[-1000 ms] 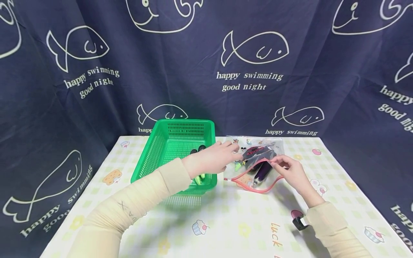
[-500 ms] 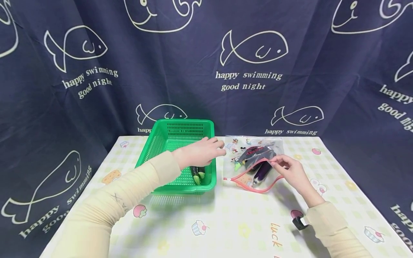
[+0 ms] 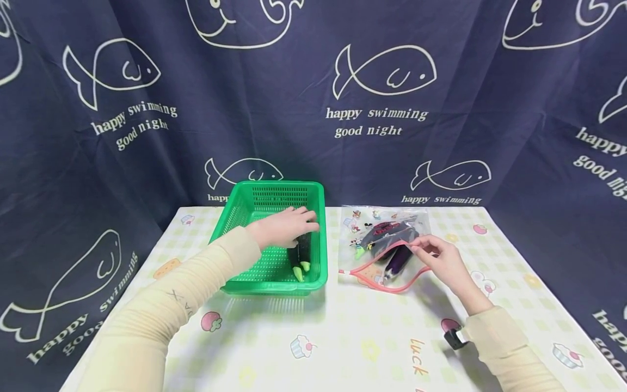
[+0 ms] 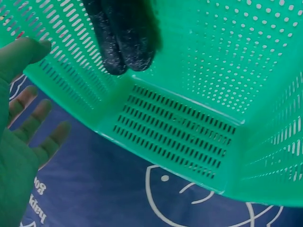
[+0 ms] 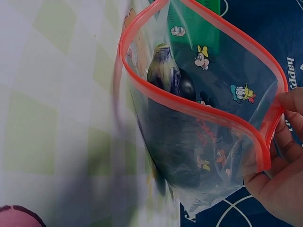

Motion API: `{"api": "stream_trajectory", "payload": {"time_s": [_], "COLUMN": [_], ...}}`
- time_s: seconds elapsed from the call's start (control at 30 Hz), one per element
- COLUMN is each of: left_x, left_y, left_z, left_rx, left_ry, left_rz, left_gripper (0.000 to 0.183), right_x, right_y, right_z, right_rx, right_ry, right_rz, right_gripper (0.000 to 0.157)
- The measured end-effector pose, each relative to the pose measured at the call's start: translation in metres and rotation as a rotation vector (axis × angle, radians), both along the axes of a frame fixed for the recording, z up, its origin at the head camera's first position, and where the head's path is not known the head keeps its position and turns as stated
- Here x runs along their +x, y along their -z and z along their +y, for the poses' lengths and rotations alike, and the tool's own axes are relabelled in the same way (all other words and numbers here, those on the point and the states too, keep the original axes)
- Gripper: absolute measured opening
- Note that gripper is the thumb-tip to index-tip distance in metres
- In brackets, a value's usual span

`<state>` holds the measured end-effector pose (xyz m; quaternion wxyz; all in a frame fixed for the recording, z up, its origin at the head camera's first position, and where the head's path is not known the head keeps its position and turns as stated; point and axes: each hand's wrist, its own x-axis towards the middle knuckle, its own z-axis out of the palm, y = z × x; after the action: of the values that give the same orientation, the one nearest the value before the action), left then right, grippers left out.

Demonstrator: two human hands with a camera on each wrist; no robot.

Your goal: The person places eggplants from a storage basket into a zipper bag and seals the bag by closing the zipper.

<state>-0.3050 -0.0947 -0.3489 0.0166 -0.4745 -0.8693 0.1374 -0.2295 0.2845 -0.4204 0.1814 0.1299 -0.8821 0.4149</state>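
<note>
My left hand hovers over the green basket, fingers loosely extended, with nothing held. Below it, along the basket's right side, lie two long dark vegetables with light green stem ends; the hand overlaps their far part in the head view. In the left wrist view their dark rounded ends show side by side. My right hand pinches the red zip edge of a clear cartoon-print zip bag, keeping its mouth apart. Inside the bag is a purple eggplant beside other dark, rounded produce.
A table with a pale checked cloth bears the basket at left and the bag to its right. A dark blue curtain with fish drawings hangs behind the table. A black strap piece shows by my right sleeve.
My left hand has moved left from beside the bag to over the basket, uncovering the vegetables' green ends. My right hand stays at the bag's edge.
</note>
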Motion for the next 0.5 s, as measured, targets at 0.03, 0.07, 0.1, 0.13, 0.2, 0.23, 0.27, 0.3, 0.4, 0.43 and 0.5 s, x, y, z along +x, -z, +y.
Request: {"api": "stream_trajectory", "payload": {"time_s": [0.03,0.07,0.1,0.13,0.2,0.23,0.27,0.3,0.4,0.43,0.5], "left_x": [-0.001,-0.003,-0.004,-0.004,-0.006,-0.007,-0.008,-0.009,-0.013,-0.014,-0.018], "left_y": [0.002,0.003,0.005,0.006,0.009,0.011,0.012,0.014,0.02,0.022,0.025], "left_z": [-0.001,-0.002,-0.003,-0.004,-0.005,-0.006,-0.007,-0.008,-0.011,-0.012,-0.013], "left_rx": [-0.009,-0.013,-0.017,-0.019,-0.02,-0.022,-0.02,-0.022,-0.021,-0.025,-0.027], "left_ry": [-0.008,-0.012,-0.015,-0.016,-0.019,-0.022,-0.024,-0.03,-0.049,-0.058,-0.078], "left_rz": [-0.005,-0.014,-0.024,-0.033,-0.051,-0.059,-0.067,-0.075,-0.108,-0.12,-0.146], "left_gripper": [0.054,0.055,0.055,0.056,0.056,0.055,0.055,0.054,0.052,0.051,0.049], "right_x": [0.0,-0.001,-0.001,-0.001,-0.002,-0.002,-0.002,-0.002,-0.002,-0.002,-0.002], "right_y": [0.0,0.001,0.001,0.001,0.001,0.001,0.001,0.001,0.001,0.001,0.001], "right_z": [0.0,0.001,0.001,0.001,0.001,0.001,0.001,0.001,0.001,0.001,0.002], "right_rx": [-0.001,-0.004,-0.004,-0.005,-0.012,-0.015,-0.018,-0.02,-0.022,-0.02,-0.019], "right_ry": [0.002,0.004,0.006,0.004,0.004,0.002,-0.001,-0.003,-0.005,-0.006,-0.009], "right_rz": [-0.003,-0.004,-0.004,-0.001,0.0,0.002,0.003,0.004,0.002,0.003,0.003], "right_gripper": [0.012,0.013,0.013,0.013,0.012,0.012,0.011,0.011,0.011,0.011,0.012]}}
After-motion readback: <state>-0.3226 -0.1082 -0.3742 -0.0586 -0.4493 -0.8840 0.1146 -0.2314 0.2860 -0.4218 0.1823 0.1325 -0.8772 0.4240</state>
